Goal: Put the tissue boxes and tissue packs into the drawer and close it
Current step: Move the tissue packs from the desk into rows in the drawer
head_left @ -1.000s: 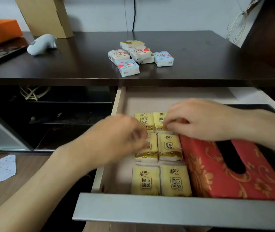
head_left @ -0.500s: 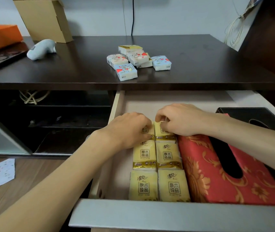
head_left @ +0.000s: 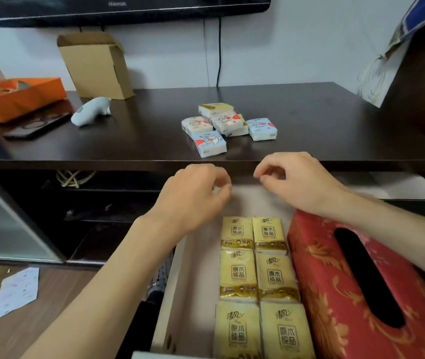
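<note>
The drawer (head_left: 198,281) is pulled out below the dark tabletop. Several yellow tissue packs (head_left: 254,275) lie in it in two neat columns. To their right sits a red patterned tissue box (head_left: 335,286), and a black box (head_left: 423,206) shows behind it. My left hand (head_left: 195,198) and my right hand (head_left: 296,182) hover above the drawer's back part, fingers loosely curled, holding nothing. Several small white and blue tissue packs (head_left: 228,128) lie in a cluster on the tabletop (head_left: 309,120) just beyond my hands.
On the tabletop's left stand an open cardboard box (head_left: 97,66), an orange box (head_left: 17,97), a white toy (head_left: 91,114) and a dark phone (head_left: 35,126). A paper bag (head_left: 382,71) hangs at the right. A paper sheet (head_left: 17,291) lies on the floor.
Both hands have let go of the yellow packs and lifted toward the back of the drawer, near the tabletop's edge. The view has tilted upward.
</note>
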A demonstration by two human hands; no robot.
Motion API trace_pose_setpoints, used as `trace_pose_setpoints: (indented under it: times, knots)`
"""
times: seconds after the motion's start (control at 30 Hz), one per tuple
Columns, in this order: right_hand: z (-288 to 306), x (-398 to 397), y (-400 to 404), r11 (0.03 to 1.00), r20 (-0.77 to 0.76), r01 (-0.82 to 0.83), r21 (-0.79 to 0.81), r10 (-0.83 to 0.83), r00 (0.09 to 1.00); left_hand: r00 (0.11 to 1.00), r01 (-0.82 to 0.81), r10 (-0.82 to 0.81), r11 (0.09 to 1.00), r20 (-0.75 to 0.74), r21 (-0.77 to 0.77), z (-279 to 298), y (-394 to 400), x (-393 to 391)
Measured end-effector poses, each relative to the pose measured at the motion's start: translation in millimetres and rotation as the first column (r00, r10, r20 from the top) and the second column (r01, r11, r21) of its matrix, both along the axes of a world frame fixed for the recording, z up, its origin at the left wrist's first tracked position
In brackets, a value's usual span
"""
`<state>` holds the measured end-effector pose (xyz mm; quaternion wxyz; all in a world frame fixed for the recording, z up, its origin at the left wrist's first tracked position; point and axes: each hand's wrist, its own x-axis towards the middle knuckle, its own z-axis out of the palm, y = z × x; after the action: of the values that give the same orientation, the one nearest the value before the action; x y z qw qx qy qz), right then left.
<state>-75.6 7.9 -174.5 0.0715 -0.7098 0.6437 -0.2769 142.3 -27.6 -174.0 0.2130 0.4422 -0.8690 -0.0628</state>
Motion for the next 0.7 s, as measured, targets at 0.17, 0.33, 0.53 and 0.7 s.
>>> trace_pose_setpoints:
  times: [0.17,0.33,0.53,0.7]
  knots:
    - [33.9,-6.5,-43.8,0.996,0.257,0.034,-0.078,-0.013,0.966,0.963,-0.148,0.129,0.987,-0.235,-0.062,19.6,-29.2,3.0]
    - [58.7,-11.6,-108.1,0.999,0.134,0.054,-0.003,-0.053,0.99,0.952,-0.177,0.187,0.982,-0.242,0.06,43.9,-104.9,-8.3]
    - [64.3,-30.4,-168.9,0.966,-0.116,-0.015,0.258,0.046,0.992,0.986,-0.148,0.151,0.987,-0.068,0.056,65.5,-192.5,-53.4]
    - [58.3,-44.6,-198.2,0.929,-0.009,-0.152,0.338,0.165,0.986,0.988,-0.157,0.152,0.964,0.039,0.216,65.0,-238.7,-72.3]
